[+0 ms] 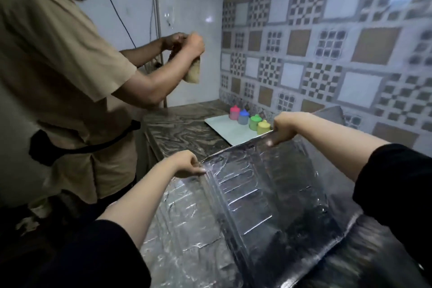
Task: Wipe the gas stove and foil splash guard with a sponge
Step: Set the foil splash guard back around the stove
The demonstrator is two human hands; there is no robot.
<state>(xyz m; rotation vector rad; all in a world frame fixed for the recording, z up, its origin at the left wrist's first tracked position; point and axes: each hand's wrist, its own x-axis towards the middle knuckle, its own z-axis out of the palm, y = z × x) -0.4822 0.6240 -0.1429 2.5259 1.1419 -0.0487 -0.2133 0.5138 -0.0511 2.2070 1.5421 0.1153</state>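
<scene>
A silver foil splash guard [264, 196] with embossed ribs is tilted up in front of me, over a foil-covered surface [182, 224]. My left hand [187, 163] pinches its near-left top corner. My right hand [284, 128] grips its far top corner. Both arms wear black sleeves. The gas stove is hidden under the foil panel, and no sponge is in view.
A person in a beige shirt [58, 72] stands at the left, holding a small bag [194, 72] in both hands. Several coloured lidded jars [249, 120] stand on a white board [224, 128] on the marbled counter [182, 126]. A patterned tile wall [327, 54] runs behind.
</scene>
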